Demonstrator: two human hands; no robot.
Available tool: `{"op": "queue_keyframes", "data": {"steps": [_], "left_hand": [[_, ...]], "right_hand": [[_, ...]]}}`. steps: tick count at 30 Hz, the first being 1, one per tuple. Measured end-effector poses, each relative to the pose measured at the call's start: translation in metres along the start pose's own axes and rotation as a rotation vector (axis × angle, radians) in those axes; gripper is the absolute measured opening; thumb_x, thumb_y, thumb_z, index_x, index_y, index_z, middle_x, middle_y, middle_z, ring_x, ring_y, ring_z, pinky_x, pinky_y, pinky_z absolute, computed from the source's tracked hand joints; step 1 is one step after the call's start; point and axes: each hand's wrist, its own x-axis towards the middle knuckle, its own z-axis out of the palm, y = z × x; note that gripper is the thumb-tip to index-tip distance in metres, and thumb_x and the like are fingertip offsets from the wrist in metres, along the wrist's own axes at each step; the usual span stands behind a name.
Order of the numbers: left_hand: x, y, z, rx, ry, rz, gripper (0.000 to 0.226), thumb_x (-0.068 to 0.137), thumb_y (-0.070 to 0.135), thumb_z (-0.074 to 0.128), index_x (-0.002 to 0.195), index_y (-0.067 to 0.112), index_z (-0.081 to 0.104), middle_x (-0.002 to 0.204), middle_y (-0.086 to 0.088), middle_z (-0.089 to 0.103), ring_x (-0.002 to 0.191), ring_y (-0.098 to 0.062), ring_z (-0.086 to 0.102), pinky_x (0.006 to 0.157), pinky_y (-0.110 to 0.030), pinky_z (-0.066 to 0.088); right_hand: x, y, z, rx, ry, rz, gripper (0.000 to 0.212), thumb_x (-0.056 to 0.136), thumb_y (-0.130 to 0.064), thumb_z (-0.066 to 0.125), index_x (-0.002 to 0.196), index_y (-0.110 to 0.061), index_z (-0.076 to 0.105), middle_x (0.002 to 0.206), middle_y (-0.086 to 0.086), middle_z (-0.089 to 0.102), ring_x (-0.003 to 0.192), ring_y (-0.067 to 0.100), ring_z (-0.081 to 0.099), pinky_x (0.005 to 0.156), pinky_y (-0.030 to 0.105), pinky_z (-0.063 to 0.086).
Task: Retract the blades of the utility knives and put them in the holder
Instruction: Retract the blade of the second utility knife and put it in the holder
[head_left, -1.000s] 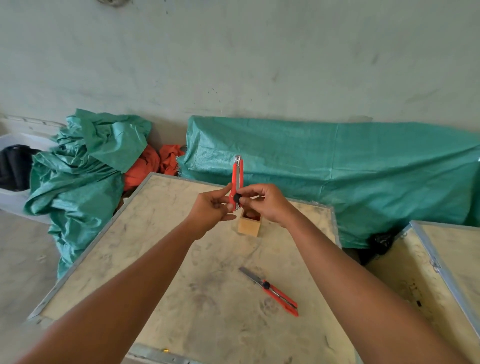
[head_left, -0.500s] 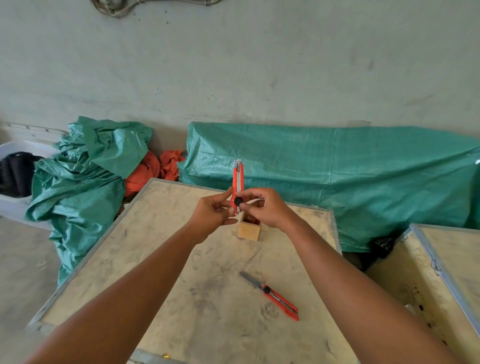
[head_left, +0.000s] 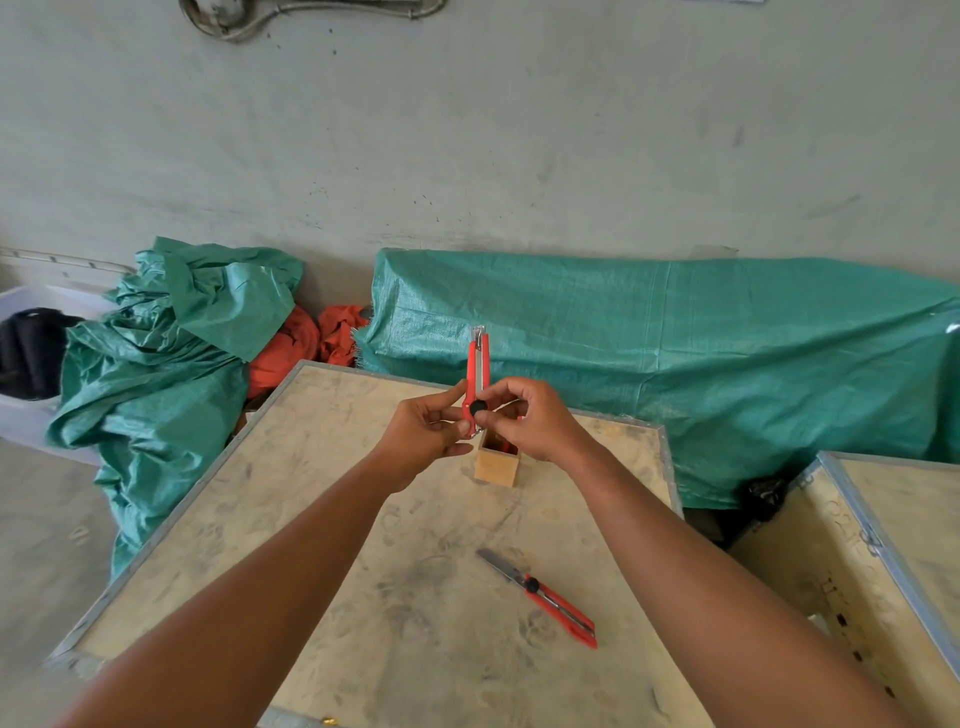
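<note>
Both hands hold a red utility knife (head_left: 478, 364) upright over the crate top, its metal tip up and almost no blade showing. My left hand (head_left: 423, 434) pinches its lower body from the left. My right hand (head_left: 527, 418) grips it from the right, thumb on the black slider knob. Just below and behind the hands stands a small wooden holder (head_left: 496, 466) with something red inside. A second red utility knife (head_left: 545, 597) lies flat nearer to me, its grey blade extended toward the upper left.
The work surface is a plywood crate top with metal edging (head_left: 171, 519). A second crate (head_left: 883, 545) stands to the right, with a gap between them. Green tarps (head_left: 675, 353) and orange cloth (head_left: 291, 348) lie against the wall behind.
The hands and the held knife stay nearly still over the holder; the camera tilts up slightly, so everything sits a little lower in view. The knife on the crate has not moved.
</note>
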Motion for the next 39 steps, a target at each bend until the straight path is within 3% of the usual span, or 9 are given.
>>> {"op": "queue_keyframes", "data": {"steps": [3,6,12,20,24,26,28,31,39], "left_hand": [[0.003,0.0,0.001,0.006,-0.011,0.001,0.056,0.087,-0.007,0.065,0.137,0.016,0.053,0.102,-0.013,0.071,0.09,-0.018,0.069,0.078,-0.036,0.062],[0.007,-0.001,0.0,0.039,-0.024,0.005,0.056,0.087,-0.006,0.066,0.137,0.017,0.055,0.095,-0.012,0.07,0.088,-0.018,0.069,0.077,-0.035,0.062],[0.021,-0.01,0.0,0.098,-0.052,-0.029,0.055,0.086,-0.004,0.068,0.134,0.02,0.057,0.094,-0.011,0.071,0.083,-0.015,0.069,0.076,-0.035,0.062],[0.067,-0.025,0.008,0.342,-0.126,-0.014,0.056,0.088,-0.008,0.063,0.133,0.024,0.06,0.103,-0.011,0.074,0.075,-0.009,0.067,0.065,-0.023,0.058],[0.092,-0.042,0.011,0.401,-0.141,-0.018,0.046,0.088,-0.006,0.065,0.124,0.023,0.067,0.109,-0.004,0.076,0.086,-0.027,0.072,0.065,-0.031,0.054],[0.106,-0.057,0.013,0.427,-0.137,-0.029,0.045,0.087,-0.005,0.066,0.118,0.027,0.07,0.106,0.0,0.077,0.081,-0.019,0.071,0.065,-0.027,0.053],[0.119,-0.073,0.014,0.448,-0.093,-0.057,0.045,0.085,-0.003,0.068,0.119,0.027,0.068,0.111,0.0,0.075,0.085,-0.01,0.069,0.078,-0.029,0.054],[0.135,-0.097,0.015,0.602,0.012,-0.129,0.052,0.085,0.007,0.072,0.133,0.02,0.06,0.134,-0.003,0.063,0.12,-0.021,0.059,0.101,-0.039,0.048],[0.16,-0.136,0.018,0.623,0.084,-0.322,0.077,0.083,0.017,0.077,0.149,0.013,0.037,0.149,-0.009,0.048,0.133,-0.028,0.048,0.107,-0.043,0.043]], "right_hand": [[0.001,0.003,0.004,-0.025,0.061,0.013,0.02,0.081,-0.029,0.083,0.093,-0.022,0.068,0.09,-0.008,0.074,0.077,0.008,0.072,0.064,0.023,0.059],[0.005,0.004,0.004,0.014,0.086,0.023,0.015,0.09,-0.034,0.073,0.094,-0.02,0.07,0.089,-0.006,0.073,0.08,0.011,0.073,0.074,0.034,0.063],[0.02,0.011,-0.003,0.122,0.173,0.095,0.019,0.096,-0.011,0.066,0.113,-0.016,0.074,0.106,0.004,0.074,0.092,0.019,0.076,0.079,0.05,0.065],[0.04,0.051,-0.018,0.092,0.219,0.196,0.027,0.087,-0.002,0.074,0.108,-0.018,0.078,0.102,0.009,0.077,0.089,0.025,0.077,0.08,0.051,0.064],[0.049,0.078,-0.012,0.079,0.297,0.22,0.025,0.085,-0.001,0.076,0.107,-0.013,0.079,0.1,0.009,0.078,0.089,0.027,0.076,0.079,0.05,0.064],[0.054,0.096,-0.007,0.056,0.337,0.248,0.026,0.084,-0.001,0.076,0.106,-0.016,0.08,0.099,0.007,0.078,0.087,0.024,0.077,0.077,0.048,0.065],[0.06,0.113,-0.001,0.021,0.373,0.267,0.026,0.084,-0.002,0.076,0.105,-0.018,0.08,0.1,0.006,0.079,0.085,0.023,0.076,0.078,0.046,0.065],[0.066,0.136,0.01,-0.038,0.403,0.3,0.025,0.086,-0.005,0.076,0.106,-0.018,0.08,0.101,0.004,0.08,0.085,0.022,0.076,0.082,0.045,0.064],[0.072,0.178,0.029,-0.234,0.344,0.232,0.025,0.086,-0.003,0.074,0.108,-0.014,0.08,0.104,0.007,0.079,0.09,0.021,0.074,0.086,0.037,0.061]]}}
